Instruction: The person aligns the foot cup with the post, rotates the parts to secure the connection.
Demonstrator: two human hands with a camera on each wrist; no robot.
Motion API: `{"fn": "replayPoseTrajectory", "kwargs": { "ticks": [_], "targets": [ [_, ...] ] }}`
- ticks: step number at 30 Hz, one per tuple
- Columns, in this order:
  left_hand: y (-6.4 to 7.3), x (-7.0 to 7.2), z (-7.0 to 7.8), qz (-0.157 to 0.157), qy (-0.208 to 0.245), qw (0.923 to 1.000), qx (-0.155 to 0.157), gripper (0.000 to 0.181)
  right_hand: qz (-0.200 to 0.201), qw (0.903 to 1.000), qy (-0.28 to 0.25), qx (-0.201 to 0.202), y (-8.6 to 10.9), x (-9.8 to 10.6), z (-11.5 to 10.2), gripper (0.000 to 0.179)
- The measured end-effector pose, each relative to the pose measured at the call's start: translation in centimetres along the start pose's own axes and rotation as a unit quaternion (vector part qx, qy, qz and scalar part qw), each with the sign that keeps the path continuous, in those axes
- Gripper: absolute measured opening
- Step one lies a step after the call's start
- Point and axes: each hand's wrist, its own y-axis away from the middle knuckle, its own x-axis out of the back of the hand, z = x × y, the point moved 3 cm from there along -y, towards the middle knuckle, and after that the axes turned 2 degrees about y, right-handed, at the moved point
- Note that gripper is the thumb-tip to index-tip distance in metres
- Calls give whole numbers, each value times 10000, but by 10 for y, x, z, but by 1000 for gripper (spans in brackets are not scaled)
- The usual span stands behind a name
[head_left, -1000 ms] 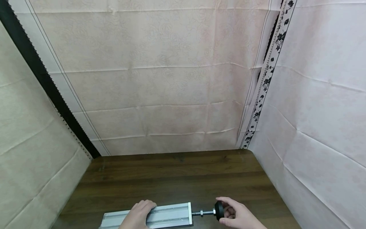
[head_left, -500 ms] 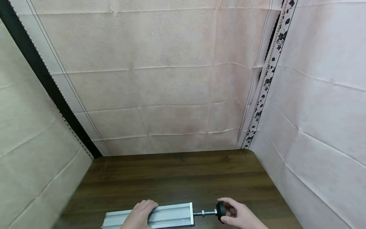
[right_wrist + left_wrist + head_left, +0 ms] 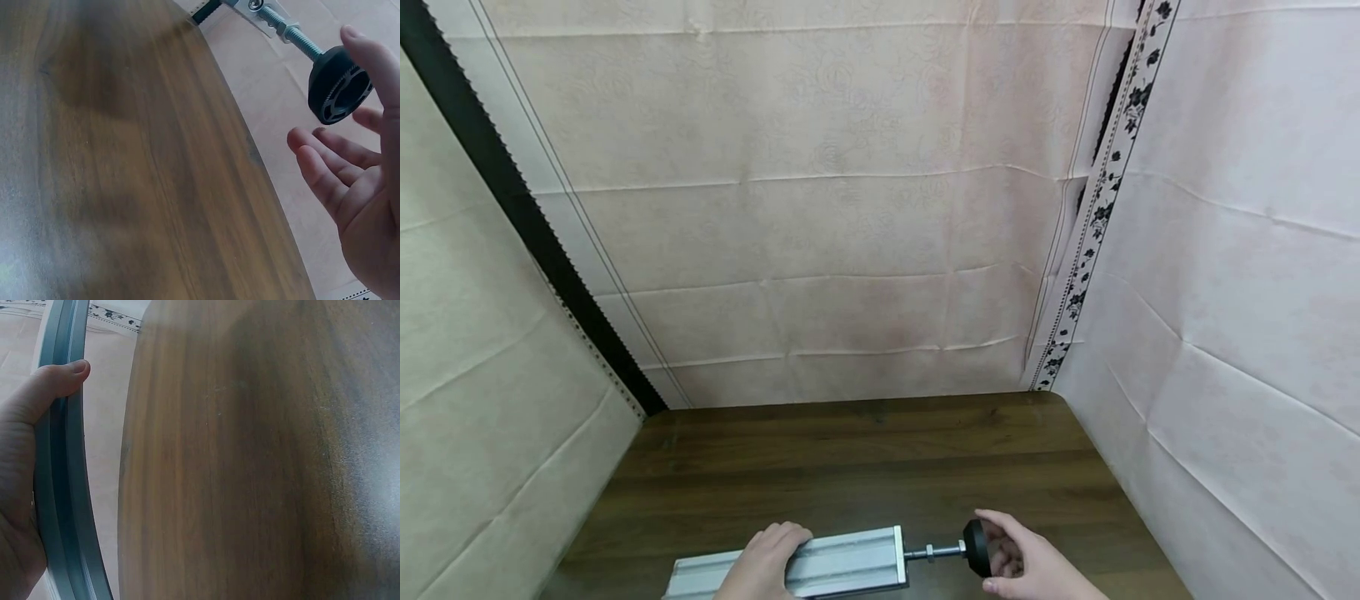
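A silver aluminium profile (image 3: 850, 560) with long grooves is held above the wooden table, low in the head view. My left hand (image 3: 765, 562) grips it near its middle; in the left wrist view the thumb (image 3: 65, 376) lies across its grooved face. Out of the profile's right end plate sticks a threaded rod with a nut (image 3: 287, 30), ending in a black round levelling foot (image 3: 334, 84). My right hand (image 3: 1022, 557) is spread around the foot with fingers loosely bent. The thumb stands apart from it in the head view; whether a fingertip touches the foot's rim is hard to tell.
The brown wooden tabletop (image 3: 865, 467) lies below, with a rounded far right corner. Pale creased cloths (image 3: 850, 208) hang behind and on both sides, one edged with a black flower border (image 3: 1101, 208). A dark strip (image 3: 535, 217) runs down the left.
My right hand has loosened around the black foot, its thumb moving away from the rim. The profile has shifted only slightly, and my left hand keeps its grip.
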Motion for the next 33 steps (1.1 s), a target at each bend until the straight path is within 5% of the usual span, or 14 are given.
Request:
{"fn": "replayPoseTrajectory", "kwargs": {
  "ticks": [9, 21, 33],
  "targets": [
    [1, 0, 0, 22, -51, 10000, -11, 76, 356, 9954, 727, 505, 0, 1, -1, 77],
    [3, -1, -1, 104, -7, 9999, -111, 77, 616, 9640, 1817, 1842, -1, -7, -1, 85],
    [3, -3, -3, -132, 108, 9998, 115, 78, 607, 9681, 1715, 1725, -3, -8, -5, 74]
  ]
}}
